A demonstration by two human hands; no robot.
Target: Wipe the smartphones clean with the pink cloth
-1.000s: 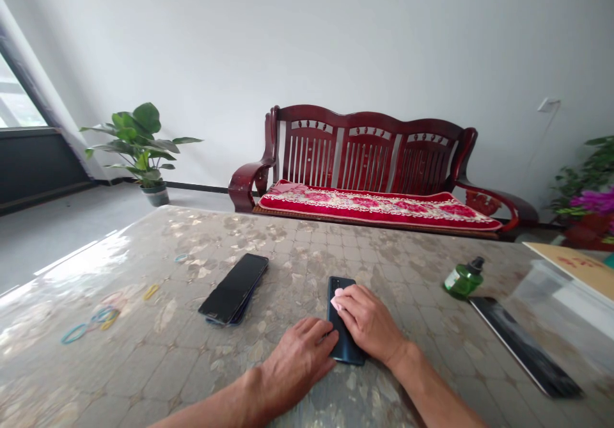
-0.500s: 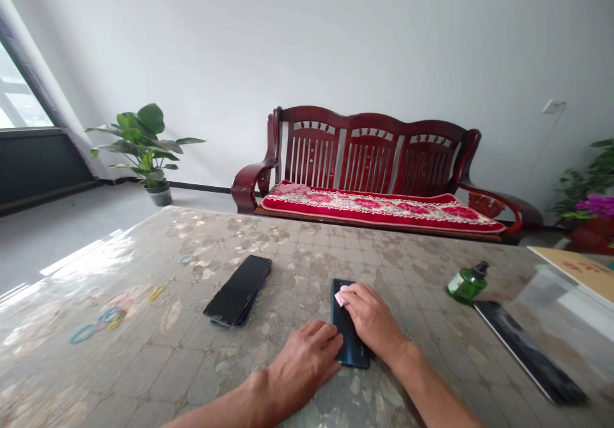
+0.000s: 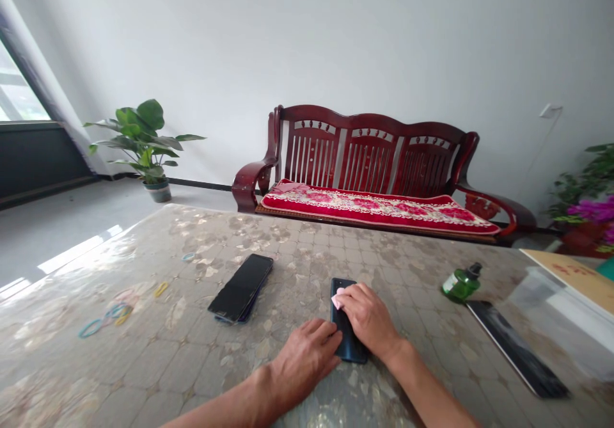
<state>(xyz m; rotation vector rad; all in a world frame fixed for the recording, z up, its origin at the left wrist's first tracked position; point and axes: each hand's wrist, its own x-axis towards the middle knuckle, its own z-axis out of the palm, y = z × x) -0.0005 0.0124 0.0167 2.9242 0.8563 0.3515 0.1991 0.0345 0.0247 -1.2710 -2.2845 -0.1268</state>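
Observation:
A dark blue smartphone [image 3: 354,351] lies on the patterned table, its camera side up. My left hand [image 3: 306,355] steadies its left edge, with the fingers bent together against the phone. Between the fingers of my right hand [image 3: 370,318] is a small pink cloth [image 3: 337,300], pressed on the upper part of the phone's back. That hand covers much of the phone's right side. To the left, a black smartphone [image 3: 241,287] rests screen up on top of another phone [image 3: 249,309], of which only a bluish edge shows.
At the right stand a green pump bottle [image 3: 461,283], a long black flat object [image 3: 518,349] and a clear plastic box [image 3: 547,306]. Several coloured rubber bands [image 3: 91,328] lie on the left of the table [image 3: 225,377]. Beyond it is a wooden bench [image 3: 367,153].
My right hand and the pink cloth shift slightly over the upper back of the phone. My left hand keeps its place at the phone's edge. The camera view moves a little.

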